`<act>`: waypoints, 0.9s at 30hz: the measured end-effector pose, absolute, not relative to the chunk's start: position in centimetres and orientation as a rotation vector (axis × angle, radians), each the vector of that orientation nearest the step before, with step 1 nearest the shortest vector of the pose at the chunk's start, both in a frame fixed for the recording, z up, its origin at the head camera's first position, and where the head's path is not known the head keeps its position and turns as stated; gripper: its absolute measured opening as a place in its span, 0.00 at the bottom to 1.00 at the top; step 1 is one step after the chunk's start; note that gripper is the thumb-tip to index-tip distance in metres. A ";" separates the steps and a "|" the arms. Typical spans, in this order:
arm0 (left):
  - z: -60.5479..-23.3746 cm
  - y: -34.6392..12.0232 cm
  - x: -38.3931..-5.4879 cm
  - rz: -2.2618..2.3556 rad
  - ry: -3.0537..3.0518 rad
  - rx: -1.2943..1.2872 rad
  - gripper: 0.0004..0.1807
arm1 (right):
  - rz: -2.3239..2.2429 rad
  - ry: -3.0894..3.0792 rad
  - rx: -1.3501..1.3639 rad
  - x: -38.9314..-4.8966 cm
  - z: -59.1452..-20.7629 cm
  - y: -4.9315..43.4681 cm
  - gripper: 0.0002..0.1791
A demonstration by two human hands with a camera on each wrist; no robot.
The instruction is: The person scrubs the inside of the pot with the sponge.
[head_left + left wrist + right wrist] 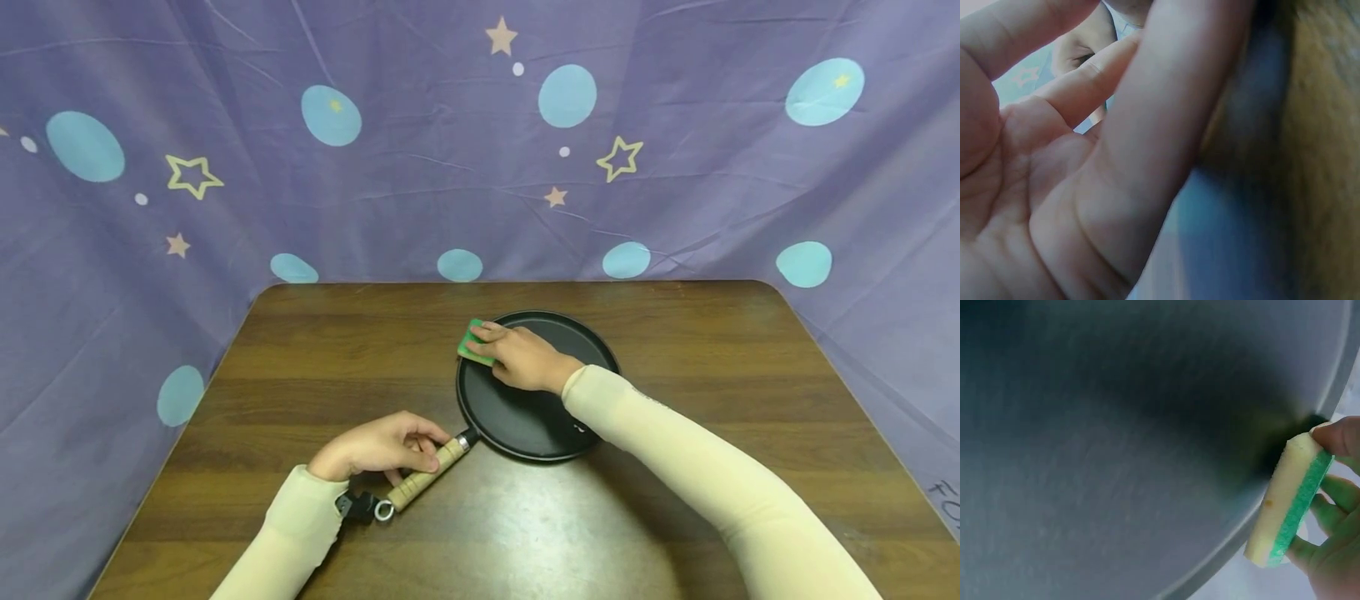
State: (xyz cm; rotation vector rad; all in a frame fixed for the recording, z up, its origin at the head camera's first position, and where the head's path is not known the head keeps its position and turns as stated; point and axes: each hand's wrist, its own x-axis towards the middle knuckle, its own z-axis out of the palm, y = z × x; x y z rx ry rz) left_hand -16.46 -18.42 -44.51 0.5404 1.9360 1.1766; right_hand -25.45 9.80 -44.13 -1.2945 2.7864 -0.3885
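Observation:
A round black frying pan [525, 421] lies on the wooden table, its light wood-look handle [418, 483] slanting toward the near left. My left hand [375, 446] holds this handle between thumb and fingers; in the left wrist view the palm and fingers fill most of the picture, and the handle is mostly hidden or blurred. At the pan's far left rim, my right hand [531, 358] grips a green and yellowish sponge [467, 347]. In the right wrist view the sponge [1285, 506] sits tilted over the rim, thumb and fingers on its green side.
A metal hanging ring [384, 510] ends the handle, close to a black wrist device [358, 507] at the left sleeve. The brown tabletop [337, 358] reaches back to a purple curtain [435, 133] with stars and blue dots.

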 end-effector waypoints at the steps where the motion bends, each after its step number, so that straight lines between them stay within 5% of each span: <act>1: -44.5 -18.4 -16.4 1.178 1.938 0.537 0.22 | -0.373 2.789 -1.295 -25.6 -44.2 9.9 0.31; 27: -44.5 -18.4 -16.2 1.203 1.937 0.509 0.22 | -0.163 2.871 -1.225 -28.1 -44.3 12.5 0.32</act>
